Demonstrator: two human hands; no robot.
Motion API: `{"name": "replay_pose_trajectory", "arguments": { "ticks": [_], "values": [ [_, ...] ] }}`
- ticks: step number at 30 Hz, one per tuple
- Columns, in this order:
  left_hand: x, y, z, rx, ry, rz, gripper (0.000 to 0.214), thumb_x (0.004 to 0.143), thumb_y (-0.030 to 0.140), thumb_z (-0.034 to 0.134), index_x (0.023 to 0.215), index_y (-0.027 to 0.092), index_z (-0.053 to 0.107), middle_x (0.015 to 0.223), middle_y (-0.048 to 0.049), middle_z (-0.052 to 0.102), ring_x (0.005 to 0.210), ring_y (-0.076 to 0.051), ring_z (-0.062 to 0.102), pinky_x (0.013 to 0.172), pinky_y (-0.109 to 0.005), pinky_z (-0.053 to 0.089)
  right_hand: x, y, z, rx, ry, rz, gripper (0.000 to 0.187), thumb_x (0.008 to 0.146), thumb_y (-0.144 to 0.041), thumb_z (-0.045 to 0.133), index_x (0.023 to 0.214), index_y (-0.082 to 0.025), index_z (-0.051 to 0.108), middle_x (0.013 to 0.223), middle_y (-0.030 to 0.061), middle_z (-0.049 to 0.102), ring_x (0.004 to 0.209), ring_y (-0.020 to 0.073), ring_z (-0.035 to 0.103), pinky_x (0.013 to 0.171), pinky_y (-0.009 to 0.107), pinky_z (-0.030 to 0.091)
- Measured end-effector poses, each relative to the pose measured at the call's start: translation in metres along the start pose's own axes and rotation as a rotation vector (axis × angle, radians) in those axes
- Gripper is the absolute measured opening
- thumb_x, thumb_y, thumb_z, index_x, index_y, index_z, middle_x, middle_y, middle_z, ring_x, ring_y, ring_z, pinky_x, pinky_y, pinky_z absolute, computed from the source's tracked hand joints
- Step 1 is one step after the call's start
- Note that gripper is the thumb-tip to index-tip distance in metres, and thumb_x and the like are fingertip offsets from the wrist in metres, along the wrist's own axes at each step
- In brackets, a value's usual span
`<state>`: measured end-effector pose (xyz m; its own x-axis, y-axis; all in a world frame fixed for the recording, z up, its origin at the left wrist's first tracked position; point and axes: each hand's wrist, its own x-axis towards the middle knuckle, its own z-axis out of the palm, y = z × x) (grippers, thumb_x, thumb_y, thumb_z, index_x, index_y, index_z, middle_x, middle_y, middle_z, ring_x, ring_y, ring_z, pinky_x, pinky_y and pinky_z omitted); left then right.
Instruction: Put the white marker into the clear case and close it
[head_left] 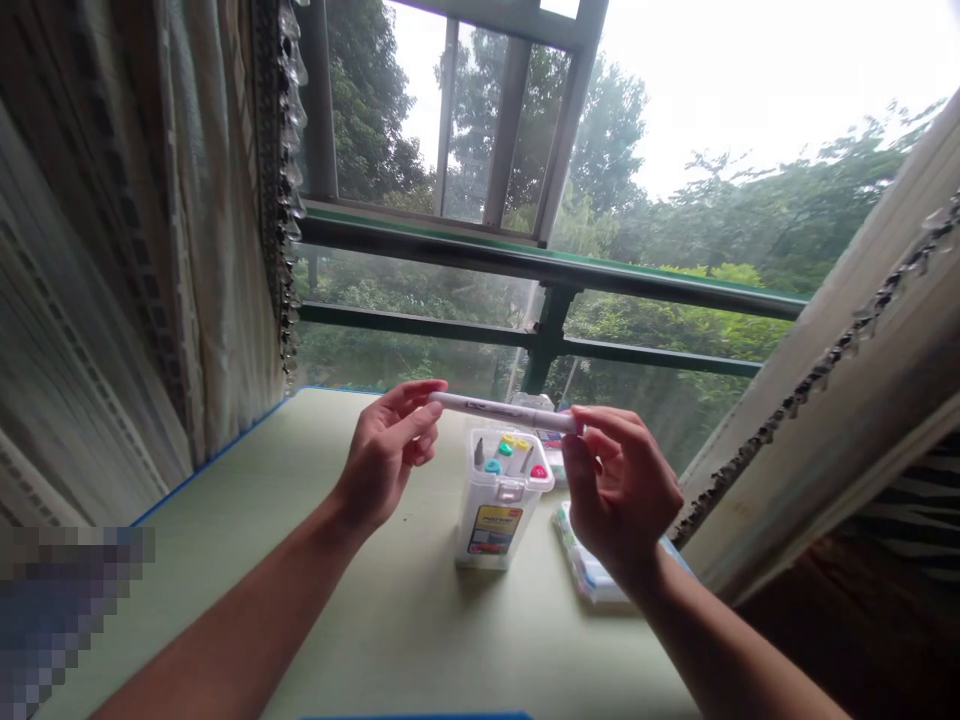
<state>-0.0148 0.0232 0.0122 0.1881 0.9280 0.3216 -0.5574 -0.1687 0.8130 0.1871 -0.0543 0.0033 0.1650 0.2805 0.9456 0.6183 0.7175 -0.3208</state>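
Note:
A white marker pen (501,408) is held level in the air between both hands. My left hand (390,450) pinches its left end with thumb and fingertips. My right hand (619,485) is closed round its right end. Just below the pen stands a clear plastic marker box (495,515), open at the top, with several coloured marker caps showing inside. The box rests on a pale green table (360,610).
A flat clear case (589,570) lies on the table behind my right hand. Curtains hang at the left (187,250) and right (847,400). A window with a green railing (540,265) runs close behind the table's far edge.

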Motion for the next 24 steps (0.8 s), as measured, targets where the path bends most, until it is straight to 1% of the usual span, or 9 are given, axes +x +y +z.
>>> {"name": "replay_pose_trajectory", "arguments": {
  "ticks": [2,3,5,8,12,15,19,24],
  "values": [
    [-0.001,0.001,0.001,-0.001,-0.014,0.012,0.032,0.07,0.024,0.086,0.099,0.015,0.078,0.067,0.0039,0.052,0.051,-0.004,0.041,0.043,-0.017,0.028,0.0,0.004,0.001,0.007,0.021,0.005,0.024,0.094,-0.015,0.065,0.115,-0.025,0.069,0.104,0.0074,0.069,0.071,0.0149,0.064,0.057,0.03,0.054],
    [-0.001,0.001,0.001,-0.001,-0.019,0.016,0.031,0.07,0.024,0.086,0.099,0.015,0.078,0.067,0.0038,0.052,0.05,-0.004,0.041,0.043,-0.017,0.028,-0.001,0.006,0.001,0.012,0.032,0.0,0.023,0.094,-0.016,0.064,0.115,-0.025,0.069,0.103,0.0068,0.07,0.07,0.0144,0.064,0.056,0.029,0.054],
    [-0.002,0.002,0.001,0.0,-0.02,0.023,0.03,0.071,0.024,0.086,0.098,0.015,0.078,0.068,0.0036,0.053,0.05,-0.004,0.041,0.043,-0.018,0.027,-0.001,0.01,0.003,0.042,0.047,-0.005,0.023,0.096,-0.015,0.063,0.116,-0.024,0.069,0.098,0.0047,0.07,0.063,0.0117,0.062,0.051,0.026,0.051],
    [-0.002,0.001,0.001,0.001,-0.027,0.03,0.029,0.072,0.023,0.086,0.098,0.016,0.078,0.07,0.0031,0.055,0.05,-0.003,0.041,0.043,-0.018,0.027,-0.001,0.015,0.006,0.112,0.05,0.024,0.025,0.097,-0.013,0.062,0.118,-0.024,0.069,0.091,0.0016,0.069,0.052,0.007,0.054,0.046,0.022,0.046],
    [-0.001,0.001,0.001,0.006,-0.04,0.046,0.028,0.072,0.022,0.086,0.098,0.016,0.079,0.071,0.0024,0.057,0.05,-0.003,0.04,0.044,-0.018,0.026,0.0,0.017,0.007,0.14,0.072,0.049,0.026,0.096,-0.011,0.062,0.118,-0.024,0.07,0.08,-0.0026,0.065,0.048,0.0055,0.051,0.043,0.02,0.043],
    [-0.001,0.001,0.001,-0.004,-0.019,0.043,0.026,0.072,0.024,0.085,0.096,0.016,0.08,0.064,0.0028,0.054,0.049,-0.005,0.04,0.044,-0.019,0.026,0.0,0.017,0.007,0.136,0.069,0.066,0.027,0.097,-0.01,0.062,0.118,-0.023,0.07,0.074,-0.0047,0.062,0.047,0.0053,0.051,0.041,0.019,0.041],
    [0.0,0.001,0.0,0.001,0.014,0.03,0.023,0.073,0.027,0.083,0.094,0.015,0.08,0.055,0.0035,0.049,0.049,-0.006,0.039,0.044,-0.019,0.026,-0.002,0.018,0.007,0.123,0.061,0.07,0.026,0.097,-0.01,0.062,0.117,-0.023,0.069,0.074,-0.0045,0.061,0.047,0.0051,0.051,0.042,0.019,0.041],
    [0.0,0.001,0.0,0.008,0.011,0.025,0.024,0.072,0.027,0.084,0.093,0.015,0.08,0.052,0.0043,0.048,0.048,-0.007,0.038,0.044,-0.02,0.026,0.0,0.017,0.009,0.109,0.062,0.058,0.024,0.097,-0.01,0.061,0.116,-0.022,0.069,0.073,-0.005,0.06,0.045,0.0048,0.049,0.041,0.018,0.039]
  ]
}}
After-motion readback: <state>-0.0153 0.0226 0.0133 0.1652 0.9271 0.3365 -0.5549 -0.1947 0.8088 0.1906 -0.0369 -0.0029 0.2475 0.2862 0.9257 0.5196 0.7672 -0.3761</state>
